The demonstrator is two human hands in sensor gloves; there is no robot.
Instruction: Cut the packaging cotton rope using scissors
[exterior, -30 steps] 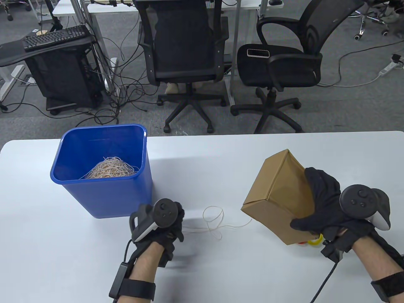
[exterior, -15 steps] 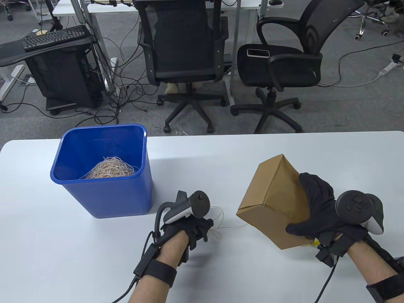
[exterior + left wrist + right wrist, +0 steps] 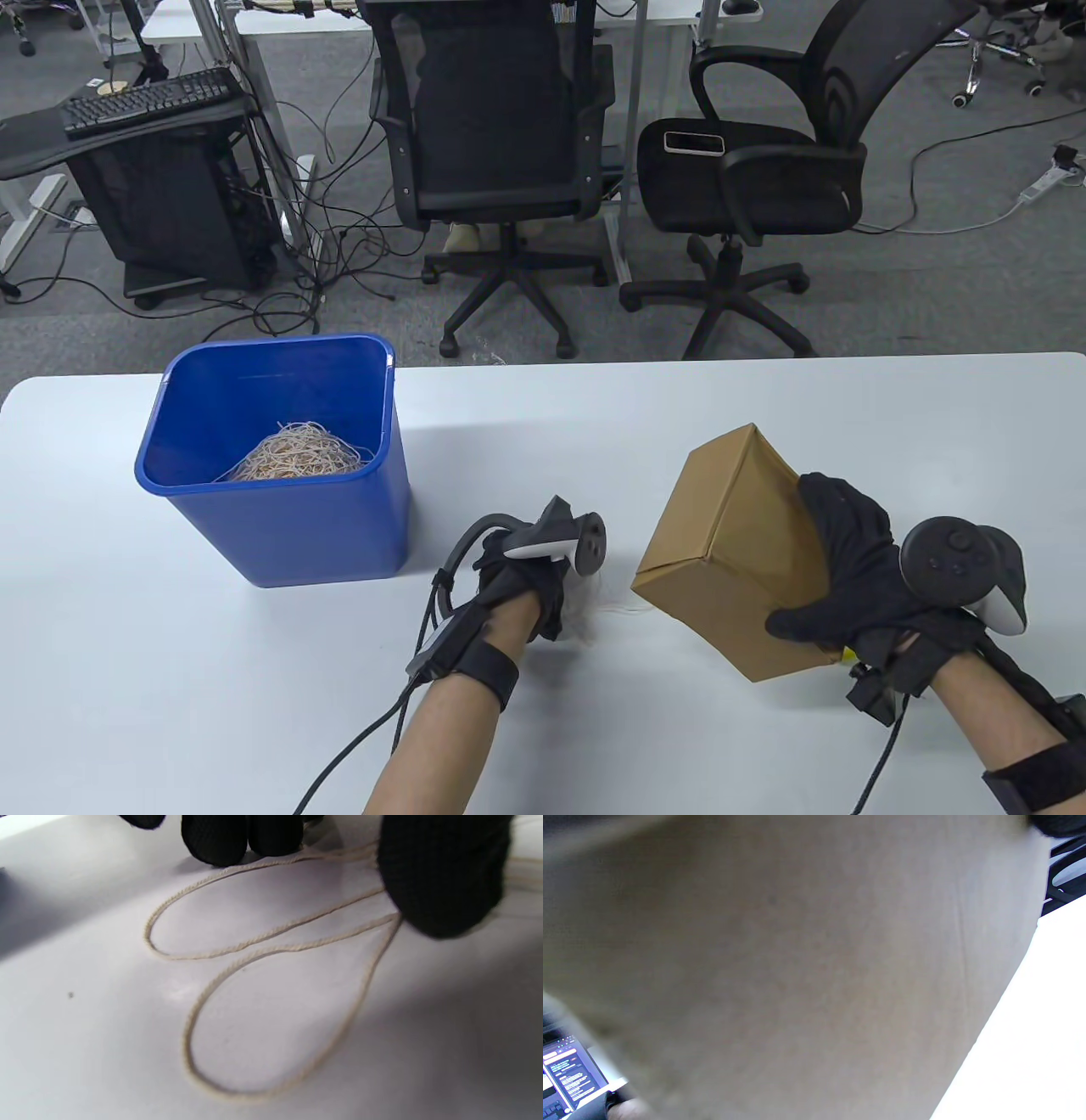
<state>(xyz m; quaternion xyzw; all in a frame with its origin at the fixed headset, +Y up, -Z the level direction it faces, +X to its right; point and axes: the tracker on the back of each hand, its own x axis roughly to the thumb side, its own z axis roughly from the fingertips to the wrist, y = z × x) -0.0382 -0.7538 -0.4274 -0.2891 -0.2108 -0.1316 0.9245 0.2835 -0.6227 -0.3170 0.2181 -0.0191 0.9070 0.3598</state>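
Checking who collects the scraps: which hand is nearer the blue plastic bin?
Left. The left hand is just right of the blue plastic bin; the right hand grips the brown cardboard box farther right.

One box (image 3: 730, 526), one blue bin (image 3: 280, 518) with one tangle of rope (image 3: 293, 454) inside, one loose rope (image 3: 271, 950) on the one tabletop (image 3: 764, 399). Two gloved hands: left (image 3: 530, 581), right (image 3: 857, 569). Behind, two office chairs (image 3: 496, 127) and one keyboard (image 3: 148, 102).
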